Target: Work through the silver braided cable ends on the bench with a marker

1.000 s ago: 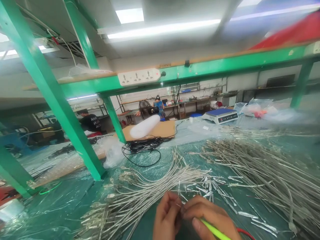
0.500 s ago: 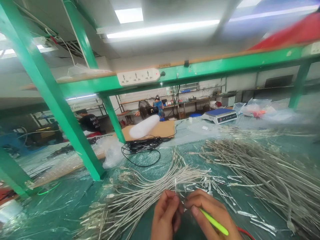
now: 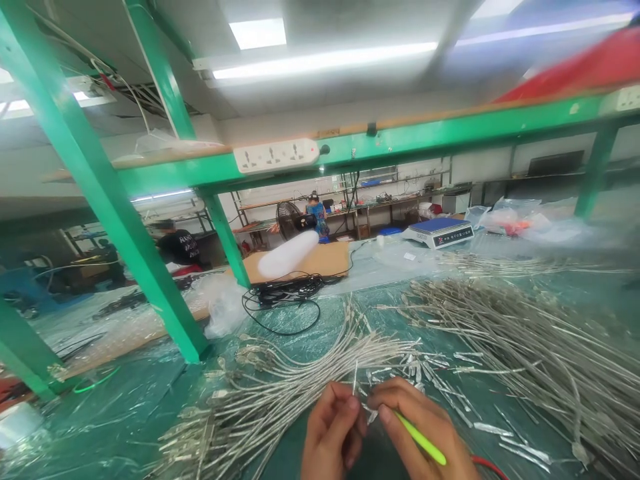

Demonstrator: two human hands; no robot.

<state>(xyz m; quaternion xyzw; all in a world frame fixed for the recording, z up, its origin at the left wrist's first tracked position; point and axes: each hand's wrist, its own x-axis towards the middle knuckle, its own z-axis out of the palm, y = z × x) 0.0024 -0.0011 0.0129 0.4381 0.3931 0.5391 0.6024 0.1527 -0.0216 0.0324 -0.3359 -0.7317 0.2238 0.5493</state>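
At the bottom middle of the view my left hand [image 3: 331, 432] pinches a thin silver wire piece [image 3: 355, 378] that sticks up between its fingertips. My right hand [image 3: 419, 430] is close beside it, fingertips touching the same small piece, and it grips a yellow-green tool [image 3: 419, 437] with a red cable [image 3: 487, 465] trailing off to the right. Both hands hover over the green plastic-covered bench [image 3: 125, 420]. A bundle of silver wires [image 3: 280, 387] lies just left of and beyond the hands. Short cut silver pieces [image 3: 430, 377] are scattered just beyond my right hand.
A big heap of silver wires [image 3: 525, 340] fills the right side. Green frame posts [image 3: 125, 220] stand at the left, with a white power strip [image 3: 276, 155] on the crossbeam. Black cable coil [image 3: 287, 293], cardboard sheet [image 3: 320, 260], white roll [image 3: 289, 253] and scale [image 3: 440, 231] lie farther back. A person [image 3: 177, 247] sits beyond.
My hands rose slightly in view and shifted a little left. The thin wire piece now stands up higher between my left fingertips. The yellow-green tool shows more of its length.
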